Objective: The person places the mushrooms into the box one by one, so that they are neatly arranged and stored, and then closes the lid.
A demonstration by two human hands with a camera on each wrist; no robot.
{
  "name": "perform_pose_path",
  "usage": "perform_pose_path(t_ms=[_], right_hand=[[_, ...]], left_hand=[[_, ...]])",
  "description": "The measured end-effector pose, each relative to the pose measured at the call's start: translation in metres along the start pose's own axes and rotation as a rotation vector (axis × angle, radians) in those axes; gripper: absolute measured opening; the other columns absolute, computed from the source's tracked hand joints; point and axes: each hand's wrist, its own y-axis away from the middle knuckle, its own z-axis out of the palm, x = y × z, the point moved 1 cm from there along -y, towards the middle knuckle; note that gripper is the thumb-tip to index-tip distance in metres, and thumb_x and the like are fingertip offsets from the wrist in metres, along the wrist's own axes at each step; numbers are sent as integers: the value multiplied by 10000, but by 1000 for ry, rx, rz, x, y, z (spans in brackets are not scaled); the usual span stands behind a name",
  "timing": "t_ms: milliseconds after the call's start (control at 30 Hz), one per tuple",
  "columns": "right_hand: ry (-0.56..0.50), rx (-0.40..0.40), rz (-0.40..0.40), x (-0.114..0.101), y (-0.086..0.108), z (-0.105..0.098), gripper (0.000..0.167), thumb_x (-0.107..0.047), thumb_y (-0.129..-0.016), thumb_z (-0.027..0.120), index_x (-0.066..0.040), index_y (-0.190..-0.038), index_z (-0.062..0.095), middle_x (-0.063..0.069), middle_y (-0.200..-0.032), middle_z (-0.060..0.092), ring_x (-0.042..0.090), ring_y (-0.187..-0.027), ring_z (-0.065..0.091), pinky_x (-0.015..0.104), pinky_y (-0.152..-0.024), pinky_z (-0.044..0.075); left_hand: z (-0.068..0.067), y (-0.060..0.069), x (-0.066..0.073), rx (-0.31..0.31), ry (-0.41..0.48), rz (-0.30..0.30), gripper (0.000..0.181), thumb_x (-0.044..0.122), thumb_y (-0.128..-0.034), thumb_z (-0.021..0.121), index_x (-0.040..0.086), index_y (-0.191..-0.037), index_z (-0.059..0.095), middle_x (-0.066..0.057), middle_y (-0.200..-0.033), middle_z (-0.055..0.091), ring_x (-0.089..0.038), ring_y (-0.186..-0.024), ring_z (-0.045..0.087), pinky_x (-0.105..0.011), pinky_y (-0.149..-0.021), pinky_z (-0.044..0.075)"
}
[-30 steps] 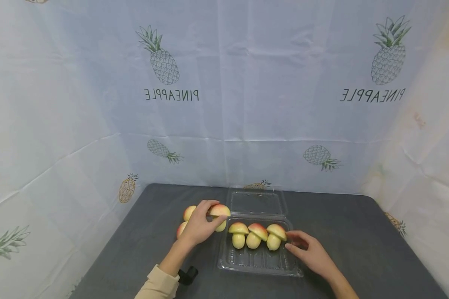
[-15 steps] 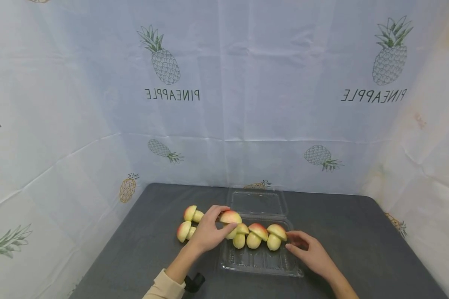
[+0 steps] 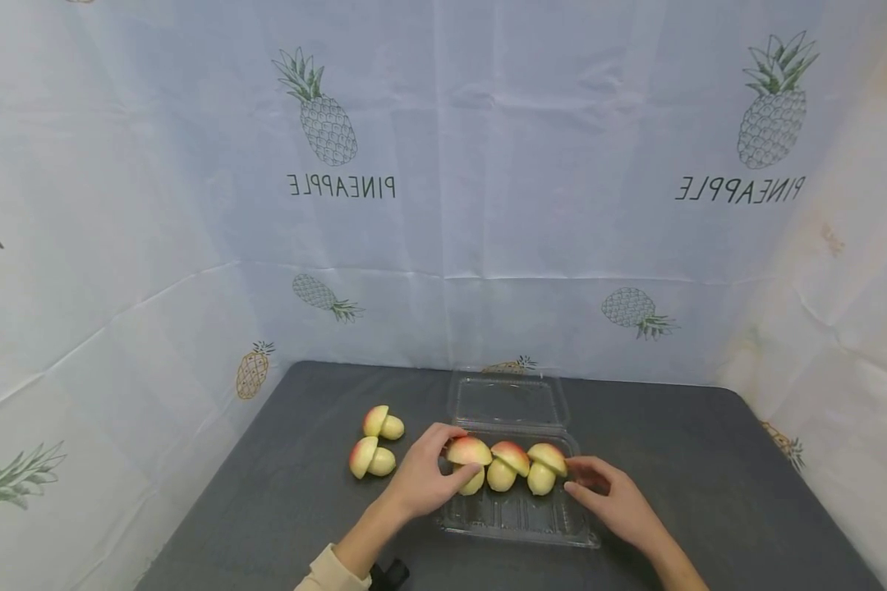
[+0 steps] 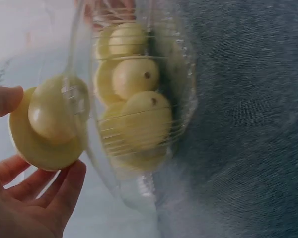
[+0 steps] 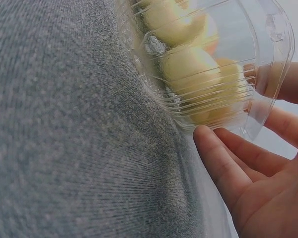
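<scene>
A mushroom-shaped piece with a red-and-yellow cap (image 3: 469, 451) and pale stem is held between the thumb and fingers of my left hand (image 3: 430, 480). In the left wrist view this piece (image 4: 52, 114) is outside the clear plastic container (image 4: 107, 186), beside its rim. Several similar pieces (image 4: 144, 121) lie in a row inside, seen through the ribbed wall. My right hand (image 3: 617, 498) grips the container's right side in the head view. In the right wrist view the right hand (image 5: 268, 183) has some digits behind the clear wall and others outside it.
Two more mushroom-shaped pieces, one far (image 3: 383, 422) and one nearer (image 3: 372, 458), lie on the dark table (image 3: 288, 509) left of the container. The container's clear lid (image 3: 508, 400) is folded back. A pineapple-print cloth (image 3: 488, 222) surrounds the table.
My left hand has carried its mushroom-shaped piece rightward and nearer, from the container's left edge to over the row's left end. My right hand has stayed at the container's right side.
</scene>
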Motion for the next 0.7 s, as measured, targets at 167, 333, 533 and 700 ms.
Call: perform_pose_path(t_ms=[167,333,533,700], right_hand=[[-7,6,-2,0,-1,1,419,-263,-939,748,-105,-1314,649,116,-1303,646,293,-1151,628,296,-868,544],[-1,0,-6,1,0,1,423,-269,-944,743,-96,-1317,646,129,-1303,645,291,-1139,637,316,-862,554],[-2,4,-16,1,0,1,411,-248,-945,742,-95,-1315,647,129,-1305,645,312,-1158,629,316,-880,551],[-12,-2,-8,2,-1,1,418,-253,-946,741,-104,-1324,641,122,-1318,639,312,-1173,623,294,-881,544]], left_hand=[[7,4,-2,-22,-28,23,446,411,-969,694,109,-1287,615,14,-1204,584,-93,-964,565,-341,-830,539],[13,9,-3,-16,-76,56,448,398,-964,700,98,-1285,613,16,-1212,586,-104,-1020,594,-323,-864,541],[17,14,-3,-8,-175,115,433,402,-958,705,117,-1279,651,28,-1171,590,-128,-1018,605,-346,-863,547],[18,18,-2,-16,-221,134,349,371,-965,699,140,-1225,665,38,-1149,588,-127,-1003,589,-331,-841,541]])
